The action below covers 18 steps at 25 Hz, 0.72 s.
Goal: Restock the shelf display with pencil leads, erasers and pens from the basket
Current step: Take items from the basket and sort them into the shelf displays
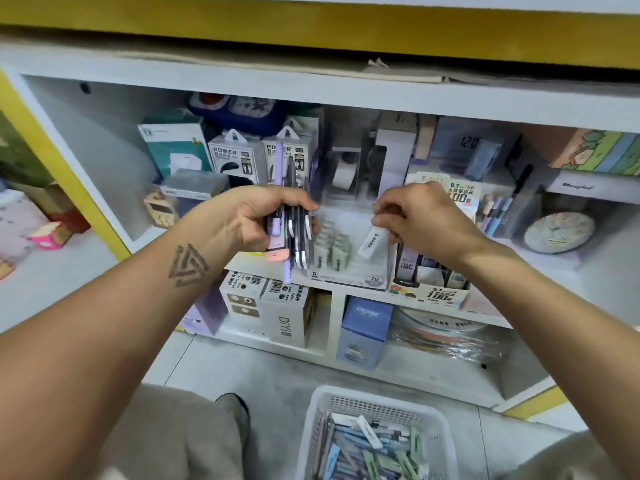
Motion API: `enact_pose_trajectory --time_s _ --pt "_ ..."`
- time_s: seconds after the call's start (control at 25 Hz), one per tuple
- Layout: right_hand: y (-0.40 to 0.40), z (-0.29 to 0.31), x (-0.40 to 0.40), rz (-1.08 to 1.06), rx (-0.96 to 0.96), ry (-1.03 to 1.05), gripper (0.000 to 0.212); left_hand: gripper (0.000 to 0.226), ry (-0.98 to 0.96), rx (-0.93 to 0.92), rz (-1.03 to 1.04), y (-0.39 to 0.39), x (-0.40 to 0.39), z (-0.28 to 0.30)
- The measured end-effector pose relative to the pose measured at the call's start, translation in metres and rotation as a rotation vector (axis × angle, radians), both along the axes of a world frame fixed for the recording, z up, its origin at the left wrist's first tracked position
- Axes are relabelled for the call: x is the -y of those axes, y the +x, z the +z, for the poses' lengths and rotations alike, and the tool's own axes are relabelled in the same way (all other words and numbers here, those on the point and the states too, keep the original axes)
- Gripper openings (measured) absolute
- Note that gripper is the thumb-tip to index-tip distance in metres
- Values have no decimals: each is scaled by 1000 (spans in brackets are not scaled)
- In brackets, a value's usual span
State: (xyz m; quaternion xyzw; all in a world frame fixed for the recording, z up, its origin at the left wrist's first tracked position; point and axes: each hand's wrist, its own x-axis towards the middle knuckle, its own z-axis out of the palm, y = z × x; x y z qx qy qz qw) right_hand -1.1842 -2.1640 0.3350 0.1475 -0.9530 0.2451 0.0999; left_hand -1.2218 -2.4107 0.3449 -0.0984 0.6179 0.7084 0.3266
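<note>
A bundle of pens (292, 233) is gripped in the left hand (258, 216), the fingers and thumb curled round the middle of the bundle. The pens are held roughly upright in front of the shelf (346, 95); one lilac pen (279, 161) projects above the fist and again below it, and a pink end (277, 255) shows under the palm.

A small white eraser (371, 241) is pinched by its upper end between the thumb and fingertips of the right hand (419, 216). The eraser hangs tilted over the clear display tray (349, 271), which is marked 2B on its front edge. Whether the eraser touches the tray cannot be told. A row of pale green erasers (329, 247) stands in the left part of that tray.

Just right of the tray, a printed carton (429, 292) marked 0.7 HB holds upright packs of pencil leads (408, 263). Further right, pens stand in a holder (493, 213).

A white mesh basket (377, 401) is placed on the floor below the hands, between the person's knees. It is filled with loose pens and wrapped erasers in blue, green and white.

Power bank boxes (230, 157) are stacked at the back of the shelf, behind the left hand.
</note>
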Motion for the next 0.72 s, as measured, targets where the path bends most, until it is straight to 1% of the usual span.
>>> enact_pose_trajectory --time_s 0.12,0.2,0.32,0.48,0.72 --pt "-4 -4 3 -19 -63 -122 7 10 -21 6 5 -2 9 -3" --pt "-11 -6 7 -46 -118 -172 12 12 -28 6 19 -2 12 -6" --pt "-23 -15 16 -52 -145 -157 16 13 -22 10 27 -2 13 -10" --pt "-41 -31 32 -70 -161 -33 8 15 -22 29 16 -4 13 -14" --pt "-54 -50 47 -46 -79 -39 7 7 -14 41 -6 -4 11 -17"
